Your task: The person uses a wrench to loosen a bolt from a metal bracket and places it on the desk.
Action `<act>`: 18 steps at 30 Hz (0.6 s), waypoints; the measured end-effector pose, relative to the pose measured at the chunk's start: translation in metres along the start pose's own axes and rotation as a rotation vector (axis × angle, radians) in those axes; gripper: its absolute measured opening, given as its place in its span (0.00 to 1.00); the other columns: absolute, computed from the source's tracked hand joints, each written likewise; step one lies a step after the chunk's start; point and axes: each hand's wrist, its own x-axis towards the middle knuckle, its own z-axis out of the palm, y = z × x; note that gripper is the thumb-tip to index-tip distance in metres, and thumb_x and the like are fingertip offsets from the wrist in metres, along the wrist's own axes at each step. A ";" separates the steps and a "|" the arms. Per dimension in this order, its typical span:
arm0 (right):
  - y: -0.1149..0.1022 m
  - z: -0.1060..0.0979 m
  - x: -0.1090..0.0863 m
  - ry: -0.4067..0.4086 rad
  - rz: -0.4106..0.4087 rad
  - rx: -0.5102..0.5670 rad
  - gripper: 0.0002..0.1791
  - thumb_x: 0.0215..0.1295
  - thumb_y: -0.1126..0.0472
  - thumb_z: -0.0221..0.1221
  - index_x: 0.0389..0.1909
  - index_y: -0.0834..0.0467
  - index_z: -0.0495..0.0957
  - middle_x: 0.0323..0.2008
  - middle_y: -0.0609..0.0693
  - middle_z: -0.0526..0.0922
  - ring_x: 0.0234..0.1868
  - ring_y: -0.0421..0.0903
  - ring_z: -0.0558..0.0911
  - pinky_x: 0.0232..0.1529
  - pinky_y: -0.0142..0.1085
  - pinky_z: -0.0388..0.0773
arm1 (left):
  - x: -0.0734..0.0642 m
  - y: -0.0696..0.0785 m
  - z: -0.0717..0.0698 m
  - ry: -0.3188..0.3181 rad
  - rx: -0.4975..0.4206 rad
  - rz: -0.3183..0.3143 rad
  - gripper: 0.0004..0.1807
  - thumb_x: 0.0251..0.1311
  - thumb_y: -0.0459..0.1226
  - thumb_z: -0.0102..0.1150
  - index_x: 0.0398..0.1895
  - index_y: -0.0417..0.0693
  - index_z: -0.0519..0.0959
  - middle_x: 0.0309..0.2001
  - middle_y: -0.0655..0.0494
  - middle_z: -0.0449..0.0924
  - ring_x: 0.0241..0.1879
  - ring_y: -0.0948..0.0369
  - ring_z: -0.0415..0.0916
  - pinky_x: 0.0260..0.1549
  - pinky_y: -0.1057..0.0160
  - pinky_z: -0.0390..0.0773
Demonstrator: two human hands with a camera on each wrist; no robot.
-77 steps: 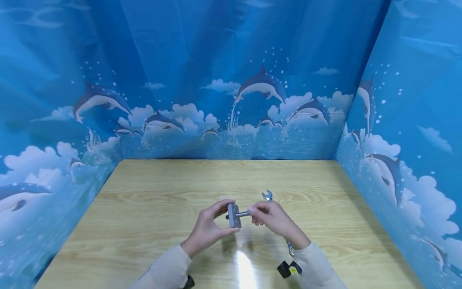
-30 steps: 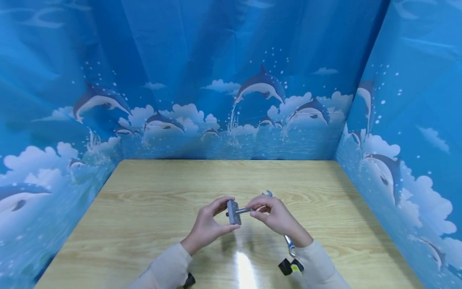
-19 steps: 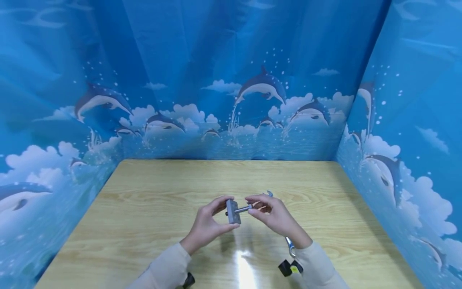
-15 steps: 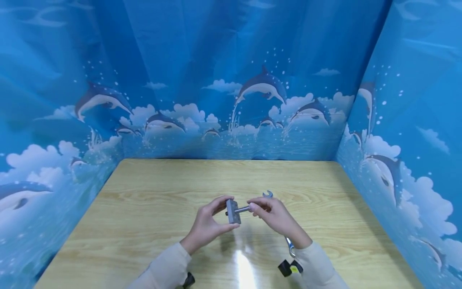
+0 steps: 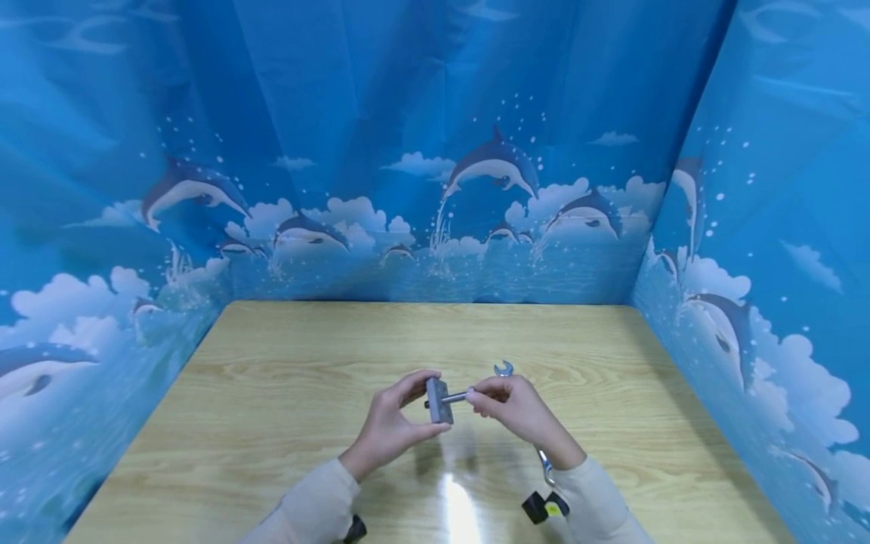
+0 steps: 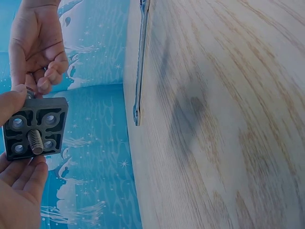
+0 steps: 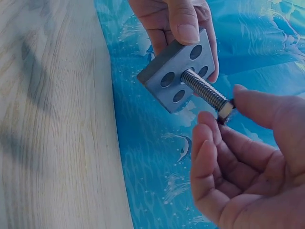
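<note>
My left hand (image 5: 390,427) grips a grey square plate (image 5: 438,408) by its opposite edges, thumb on one and fingers on the other. The plate has several corner holes, and a hex bolt (image 7: 207,90) runs through its middle. On the ribbed back side, the threaded bolt end (image 6: 36,143) sticks out in the left wrist view. My right hand (image 5: 516,408) pinches the hex bolt head (image 7: 227,110) between thumb and fingertips. Much of the shank shows between the head and the plate. Both hands hold these parts above the table.
A combination wrench (image 5: 504,369) lies on the wooden table (image 5: 306,355), partly hidden under my right hand and forearm in the head view. Black wrist devices (image 5: 537,506) sit by the sleeves. A blue dolphin-print curtain (image 5: 381,151) surrounds the table.
My right fingers spread apart at the bolt head about half a second ago and now pinch it again. The plate and my left hand have barely moved.
</note>
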 end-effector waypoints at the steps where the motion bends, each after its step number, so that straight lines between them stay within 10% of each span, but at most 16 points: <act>1: 0.000 0.000 0.000 0.008 -0.005 0.000 0.15 0.63 0.54 0.62 0.44 0.61 0.82 0.31 0.50 0.83 0.32 0.44 0.80 0.33 0.34 0.83 | 0.000 0.000 0.000 0.000 0.001 0.000 0.40 0.38 0.36 0.78 0.60 0.63 0.72 0.57 0.65 0.76 0.55 0.65 0.76 0.57 0.67 0.75; 9: 0.000 -0.001 -0.002 0.048 -0.083 0.024 0.15 0.58 0.69 0.64 0.47 0.59 0.82 0.42 0.54 0.85 0.37 0.45 0.82 0.39 0.31 0.84 | 0.000 0.001 0.001 0.002 -0.009 0.017 0.41 0.37 0.36 0.78 0.60 0.60 0.72 0.57 0.58 0.77 0.54 0.63 0.76 0.58 0.66 0.75; 18: 0.000 -0.003 -0.003 -0.011 -0.076 0.004 0.19 0.60 0.60 0.64 0.52 0.61 0.78 0.37 0.55 0.82 0.36 0.45 0.80 0.37 0.31 0.83 | 0.000 0.001 0.001 0.001 0.013 0.004 0.40 0.38 0.35 0.78 0.60 0.61 0.72 0.57 0.58 0.77 0.55 0.64 0.76 0.58 0.67 0.75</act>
